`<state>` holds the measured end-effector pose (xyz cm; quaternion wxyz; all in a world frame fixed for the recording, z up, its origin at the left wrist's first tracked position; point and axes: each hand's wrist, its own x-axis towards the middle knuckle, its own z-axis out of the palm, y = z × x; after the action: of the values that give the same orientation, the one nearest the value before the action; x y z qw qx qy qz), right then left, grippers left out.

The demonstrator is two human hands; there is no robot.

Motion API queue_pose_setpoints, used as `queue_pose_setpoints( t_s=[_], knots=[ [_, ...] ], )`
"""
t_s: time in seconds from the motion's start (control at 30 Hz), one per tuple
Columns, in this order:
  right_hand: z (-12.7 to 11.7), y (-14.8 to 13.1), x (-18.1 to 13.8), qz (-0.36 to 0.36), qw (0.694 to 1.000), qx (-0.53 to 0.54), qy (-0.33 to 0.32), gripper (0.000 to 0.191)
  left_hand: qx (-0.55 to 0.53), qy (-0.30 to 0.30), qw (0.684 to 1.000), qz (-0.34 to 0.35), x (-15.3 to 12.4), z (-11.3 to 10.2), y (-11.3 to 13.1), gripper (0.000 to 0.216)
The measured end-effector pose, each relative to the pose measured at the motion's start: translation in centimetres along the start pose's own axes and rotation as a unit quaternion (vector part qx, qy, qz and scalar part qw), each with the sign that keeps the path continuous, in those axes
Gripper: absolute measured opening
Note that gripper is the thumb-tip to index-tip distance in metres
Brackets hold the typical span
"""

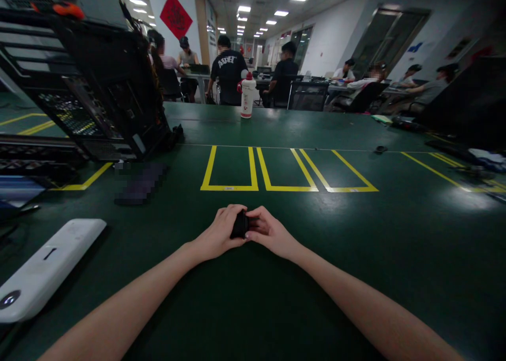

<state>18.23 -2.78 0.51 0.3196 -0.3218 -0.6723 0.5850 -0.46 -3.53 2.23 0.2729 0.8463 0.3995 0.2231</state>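
Both my hands meet at the middle of a dark green table (356, 255), just in front of me. My left hand (219, 234) and my right hand (269, 233) are closed around a small black object (239, 226) held between them. The object is mostly hidden by my fingers, so I cannot name it. Three yellow taped rectangles (284, 170) lie on the table beyond my hands.
An open black computer case (98, 87) stands tilted at the far left. A long white device (43, 269) lies at the near left edge. A white bottle with a red cap (247, 95) stands at the back. Several people sit at desks behind.
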Motion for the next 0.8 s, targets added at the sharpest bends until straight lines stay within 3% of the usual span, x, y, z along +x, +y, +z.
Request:
queue_pose_setpoints(
  t_s=[0.23, 0.63, 0.8],
  knots=[
    [0.32, -0.13, 0.31, -0.004, 1.0, -0.007, 0.03, 0.019, -0.002, 0.002, 1.0, 0.002, -0.05, 0.06, -0.1, 0.053],
    [-0.12, -0.04, 0.16, -0.022, 1.0, -0.022, 0.0, 0.032, 0.016, 0.007, 1.0, 0.014, 0.05, 0.21, -0.4, 0.052],
    [0.02, -0.24, 0.25, -0.038, 0.998, -0.043, 0.032, 0.019, 0.018, 0.009, 0.999, 0.025, 0.08, 0.2, -0.31, 0.053]
  ],
)
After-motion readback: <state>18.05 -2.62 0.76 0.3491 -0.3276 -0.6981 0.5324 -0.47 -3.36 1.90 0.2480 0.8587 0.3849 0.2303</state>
